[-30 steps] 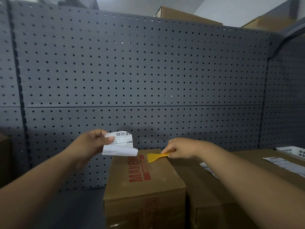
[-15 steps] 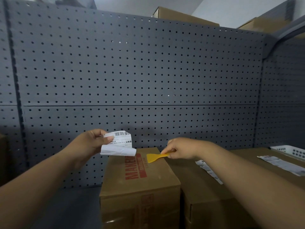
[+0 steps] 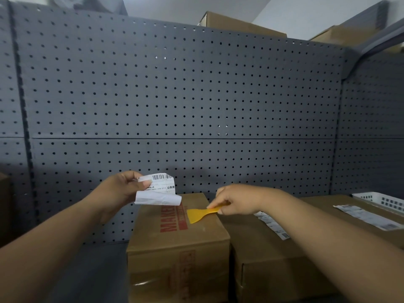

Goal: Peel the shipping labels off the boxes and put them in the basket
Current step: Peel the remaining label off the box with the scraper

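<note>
Two hands work over a row of cardboard boxes in front of a grey pegboard wall (image 3: 175, 95). The left hand (image 3: 122, 189) holds a peeled label (image 3: 159, 190) in the air, above the far left corner of a box (image 3: 175, 237) printed with red letters. Its grip is closed on the label's left edge, thumb on the printed face, and the lower part of the paper curls up to show its blank back. The label is well apart from the basket (image 3: 380, 201), a white one at the right edge of the view. The right hand (image 3: 236, 200) has its grip clamped on the narrow end of a yellow scraper (image 3: 199, 215). The wide blade sits low over the top of the same box, beside the red print; whether it touches cannot be told. A second label (image 3: 273, 226) is stuck on the neighbouring box (image 3: 273, 259), partly hidden by the right forearm. A third label (image 3: 367, 216) lies flat farther right, near the basket.
</note>
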`<state>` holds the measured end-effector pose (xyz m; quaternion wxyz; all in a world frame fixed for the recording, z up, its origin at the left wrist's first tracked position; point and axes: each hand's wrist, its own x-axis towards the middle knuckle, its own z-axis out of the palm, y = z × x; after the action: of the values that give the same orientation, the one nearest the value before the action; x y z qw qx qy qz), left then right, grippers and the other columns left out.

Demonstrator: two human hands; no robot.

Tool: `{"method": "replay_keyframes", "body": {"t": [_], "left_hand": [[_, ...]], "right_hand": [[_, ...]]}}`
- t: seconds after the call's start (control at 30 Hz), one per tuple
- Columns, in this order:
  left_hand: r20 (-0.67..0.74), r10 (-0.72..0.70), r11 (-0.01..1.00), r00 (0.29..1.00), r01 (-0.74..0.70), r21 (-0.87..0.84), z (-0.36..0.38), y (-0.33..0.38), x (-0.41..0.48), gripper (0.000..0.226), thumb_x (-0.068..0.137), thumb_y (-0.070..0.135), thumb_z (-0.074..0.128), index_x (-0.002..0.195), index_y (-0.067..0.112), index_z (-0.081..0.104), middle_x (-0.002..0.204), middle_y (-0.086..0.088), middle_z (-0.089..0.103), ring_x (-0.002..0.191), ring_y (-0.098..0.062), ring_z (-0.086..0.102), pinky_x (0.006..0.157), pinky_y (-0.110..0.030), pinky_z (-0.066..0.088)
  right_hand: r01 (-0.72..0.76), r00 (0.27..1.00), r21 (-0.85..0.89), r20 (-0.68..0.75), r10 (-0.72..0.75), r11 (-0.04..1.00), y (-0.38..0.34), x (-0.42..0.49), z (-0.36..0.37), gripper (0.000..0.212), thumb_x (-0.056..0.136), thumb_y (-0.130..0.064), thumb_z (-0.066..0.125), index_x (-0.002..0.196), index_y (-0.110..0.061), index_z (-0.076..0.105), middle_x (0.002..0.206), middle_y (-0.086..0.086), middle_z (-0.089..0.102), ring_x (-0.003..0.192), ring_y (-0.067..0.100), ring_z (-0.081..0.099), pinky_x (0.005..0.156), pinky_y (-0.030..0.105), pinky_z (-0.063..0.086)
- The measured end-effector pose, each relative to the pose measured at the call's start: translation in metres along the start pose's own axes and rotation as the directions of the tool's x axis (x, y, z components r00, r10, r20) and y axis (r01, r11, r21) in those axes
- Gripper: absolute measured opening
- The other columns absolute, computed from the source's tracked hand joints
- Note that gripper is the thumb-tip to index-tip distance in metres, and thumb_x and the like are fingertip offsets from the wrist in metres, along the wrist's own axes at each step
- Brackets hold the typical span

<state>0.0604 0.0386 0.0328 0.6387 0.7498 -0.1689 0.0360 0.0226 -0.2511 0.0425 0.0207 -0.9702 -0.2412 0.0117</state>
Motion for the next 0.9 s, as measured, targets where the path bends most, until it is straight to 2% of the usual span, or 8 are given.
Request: {"method": "replay_keyframes", "body": {"t": [0.17,0.33,0.47,0.6,0.73,0.9], "left_hand": [[-0.02,0.004,1.0,1.0,-0.004,0.018,0.003,0.0,-0.005,0.013,0.086,0.014,0.063,0.074,0.01,0.063,0.069,-0.003,0.071,0.071,-0.022,0.057,0.07,-0.031,0.044],[-0.027,-0.005,1.0,1.0,0.006,0.006,0.008,-0.001,-0.011,0.011,0.085,0.016,0.065,0.076,0.01,0.064,0.078,-0.009,0.071,0.077,-0.024,0.058,0.076,-0.034,0.045],[-0.039,0.004,1.0,0.999,-0.004,-0.023,0.01,-0.001,-0.015,0.011,0.086,0.014,0.064,0.075,0.011,0.064,0.067,0.0,0.073,0.064,-0.016,0.063,0.067,-0.027,0.047],[-0.04,0.005,1.0,0.999,-0.006,-0.027,0.009,-0.001,-0.02,0.011,0.086,0.015,0.063,0.077,0.009,0.062,0.065,0.002,0.073,0.053,-0.006,0.063,0.059,-0.023,0.044],[-0.049,-0.004,0.999,0.999,0.002,-0.034,0.005,0.0,-0.02,0.011,0.085,0.015,0.064,0.076,0.009,0.062,0.068,0.0,0.074,0.06,-0.011,0.065,0.062,-0.024,0.045],[-0.048,-0.013,0.999,0.999,0.011,-0.035,-0.001,0.002,-0.018,0.014,0.085,0.015,0.064,0.071,0.011,0.061,0.068,-0.001,0.074,0.065,-0.016,0.063,0.065,-0.025,0.046]], "right_hand": [[-0.007,1.0,-0.002,-0.008,0.007,1.0,0.009,-0.015,-0.002,0.035,0.094,-0.021,0.049,0.128,-0.025,0.057,0.084,-0.02,0.039,0.072,-0.005,0.039,0.063,0.014,0.03],[0.039,0.999,-0.008,-0.015,-0.039,0.999,-0.003,-0.014,0.002,0.034,0.094,-0.023,0.049,0.126,-0.028,0.057,0.094,-0.011,0.043,0.077,0.001,0.04,0.066,0.014,0.03],[0.04,0.999,0.001,-0.026,-0.04,0.999,-0.002,-0.021,0.002,0.033,0.094,-0.022,0.05,0.125,-0.028,0.058,0.091,-0.012,0.044,0.073,-0.002,0.041,0.065,0.016,0.031],[0.006,1.0,-0.013,-0.014,-0.007,1.0,0.001,-0.029,0.0,0.033,0.094,-0.022,0.05,0.124,-0.027,0.059,0.096,-0.006,0.047,0.079,0.006,0.044,0.071,0.021,0.036],[0.046,0.999,-0.009,0.0,-0.046,0.999,-0.011,-0.018,-0.001,0.034,0.094,-0.023,0.05,0.126,-0.028,0.058,0.087,-0.019,0.041,0.073,-0.006,0.04,0.064,0.012,0.028],[0.002,1.0,-0.004,0.013,-0.002,1.0,0.001,-0.019,-0.006,0.033,0.094,-0.022,0.05,0.125,-0.028,0.059,0.086,-0.017,0.04,0.072,-0.002,0.04,0.065,0.016,0.032]]}}
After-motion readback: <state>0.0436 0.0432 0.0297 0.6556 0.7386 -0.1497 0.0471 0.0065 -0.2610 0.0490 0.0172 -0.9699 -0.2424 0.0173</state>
